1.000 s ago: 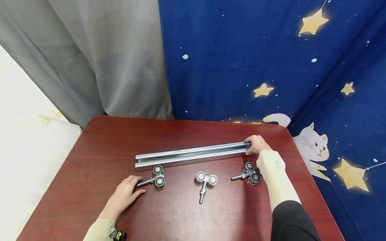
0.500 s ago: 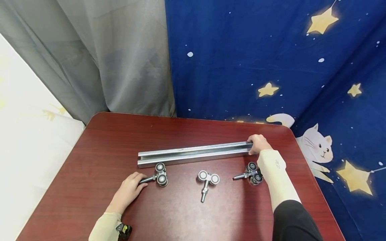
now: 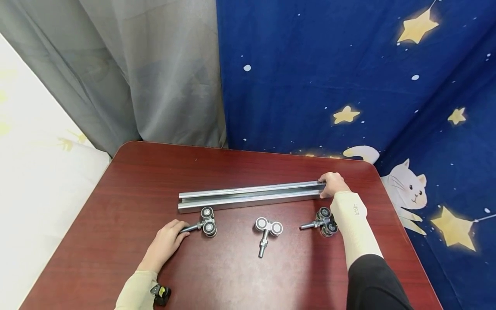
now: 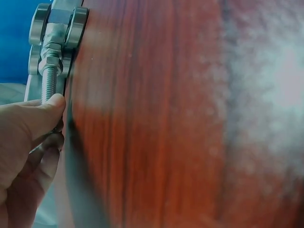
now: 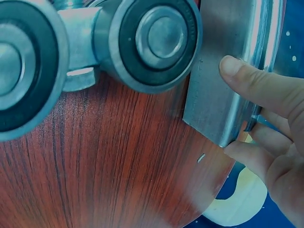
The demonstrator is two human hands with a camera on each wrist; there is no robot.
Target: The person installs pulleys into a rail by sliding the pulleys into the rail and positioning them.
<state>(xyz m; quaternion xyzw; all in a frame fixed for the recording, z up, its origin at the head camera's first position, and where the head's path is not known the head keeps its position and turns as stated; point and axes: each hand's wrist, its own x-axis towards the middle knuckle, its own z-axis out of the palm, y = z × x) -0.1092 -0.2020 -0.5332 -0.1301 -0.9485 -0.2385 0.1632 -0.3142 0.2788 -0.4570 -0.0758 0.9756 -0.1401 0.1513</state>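
Observation:
My left hand (image 3: 164, 243) pinches the threaded bolt (image 4: 49, 85) of a roller trolley (image 3: 208, 221) between thumb and fingers; its wheels point away from the hand, close to the near left end of a metal track. That C-shaped steel track (image 3: 248, 199) lies across the table with its slot facing up. At its right end, my right hand (image 3: 334, 185) grips it, thumb on the near wall and fingers at the far side and end. In the right wrist view the thumb (image 5: 232, 66) presses on the track's side wall (image 5: 209, 90).
A second roller trolley (image 3: 268, 227) lies mid-table, bolt toward me. A third trolley (image 3: 325, 223) lies under my right forearm, bolt to the left. The reddish-brown table (image 3: 240, 275) ends at the back against grey (image 3: 178, 77) and blue star-patterned curtains (image 3: 286, 86).
My left hand has moved forward onto the left trolley's bolt and now pinches it. The right hand keeps its grip on the track. The whole view has shifted slightly.

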